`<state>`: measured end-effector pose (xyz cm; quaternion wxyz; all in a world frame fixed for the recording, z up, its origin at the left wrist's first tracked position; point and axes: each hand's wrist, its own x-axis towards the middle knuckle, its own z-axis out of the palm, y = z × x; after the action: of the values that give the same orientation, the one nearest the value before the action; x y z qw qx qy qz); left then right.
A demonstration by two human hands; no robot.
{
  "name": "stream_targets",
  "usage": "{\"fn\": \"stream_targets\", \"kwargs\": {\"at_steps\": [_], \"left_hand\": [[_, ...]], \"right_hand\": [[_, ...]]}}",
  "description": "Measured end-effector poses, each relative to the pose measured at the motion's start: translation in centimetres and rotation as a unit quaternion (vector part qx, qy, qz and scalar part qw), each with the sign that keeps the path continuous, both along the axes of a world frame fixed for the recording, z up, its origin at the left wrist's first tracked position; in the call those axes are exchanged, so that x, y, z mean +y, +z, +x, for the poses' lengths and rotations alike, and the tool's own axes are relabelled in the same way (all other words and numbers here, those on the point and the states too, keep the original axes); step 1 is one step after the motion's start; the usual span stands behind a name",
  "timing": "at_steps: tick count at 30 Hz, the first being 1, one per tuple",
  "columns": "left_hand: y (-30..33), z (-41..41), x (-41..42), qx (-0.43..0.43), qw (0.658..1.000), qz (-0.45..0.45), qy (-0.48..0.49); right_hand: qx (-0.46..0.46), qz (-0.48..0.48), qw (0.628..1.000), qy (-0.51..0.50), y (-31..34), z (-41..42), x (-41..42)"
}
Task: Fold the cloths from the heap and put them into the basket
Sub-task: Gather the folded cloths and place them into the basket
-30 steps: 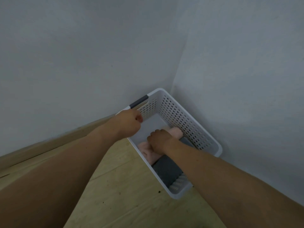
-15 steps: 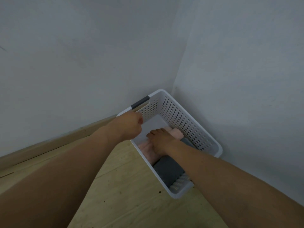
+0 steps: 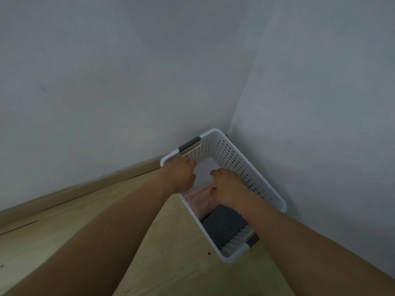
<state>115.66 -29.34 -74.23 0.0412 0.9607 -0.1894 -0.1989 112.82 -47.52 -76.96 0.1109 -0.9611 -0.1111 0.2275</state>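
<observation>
In a white basket by the wall corner, the left hand curls at the rim, grasp unclear, while the right hand presses a pink cloth beside 1 grey cloth; withdrawing carelessly could drag the fold loose.

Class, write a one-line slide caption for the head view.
Left hand on the basket rim, right hand inside over a pink cloth.
</observation>
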Motion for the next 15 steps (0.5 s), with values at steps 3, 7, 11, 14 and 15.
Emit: {"fn": "stream_targets", "kwargs": {"at_steps": [3, 7, 11, 14, 15], "left_hand": [[3.7, -0.3, -1.0, -0.003, 1.000, -0.012, 0.013], [13.6, -2.8, -2.6, 0.018, 0.999, -0.030, 0.027], [27.2, -5.2, -3.3, 0.028, 0.997, -0.054, 0.045], [39.1, -7.1, -3.1, 0.026, 0.995, -0.071, 0.061], [43.1, -8.1, -2.7, 0.024, 0.994, -0.084, 0.071]], "right_hand": [[0.008, 0.012, 0.999, -0.038, 5.4, -1.0, -1.2], [0.004, 0.018, 0.998, -0.053, 16.7, -2.9, -2.5], [0.003, 0.034, 0.998, -0.053, 31.3, -5.6, -3.2], [0.006, 0.023, 0.998, -0.050, 43.4, -8.1, -3.5], [0.013, 0.019, 0.999, -0.045, 47.4, -9.1, -3.7]]}}
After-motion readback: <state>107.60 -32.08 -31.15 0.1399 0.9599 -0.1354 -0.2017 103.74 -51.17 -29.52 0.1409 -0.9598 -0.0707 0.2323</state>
